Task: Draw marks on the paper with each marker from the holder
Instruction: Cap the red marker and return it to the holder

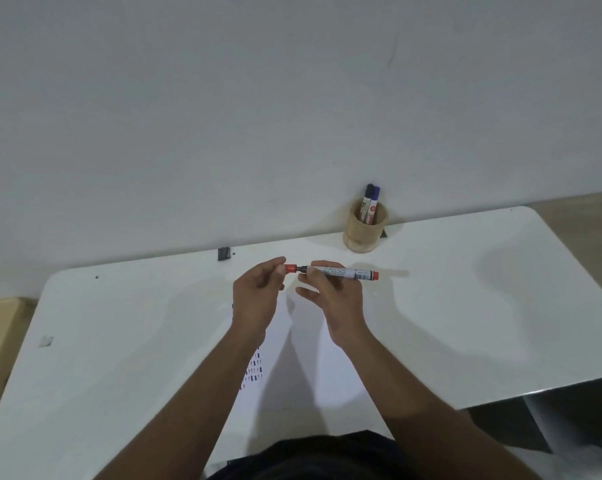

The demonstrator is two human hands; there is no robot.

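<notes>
- While two markers [371, 202] stand in the one wooden holder [364, 228] beyond the right hand [330, 292], a third, red marker [344, 273] is clamped in that hand, horizontal, tip leftward.
- Left hand [258, 292] pinches one red cap [290, 268], at the tip.
- One paper [303, 368], bearing small marks, lies on the bench [466, 323] beneath both hands.
</notes>
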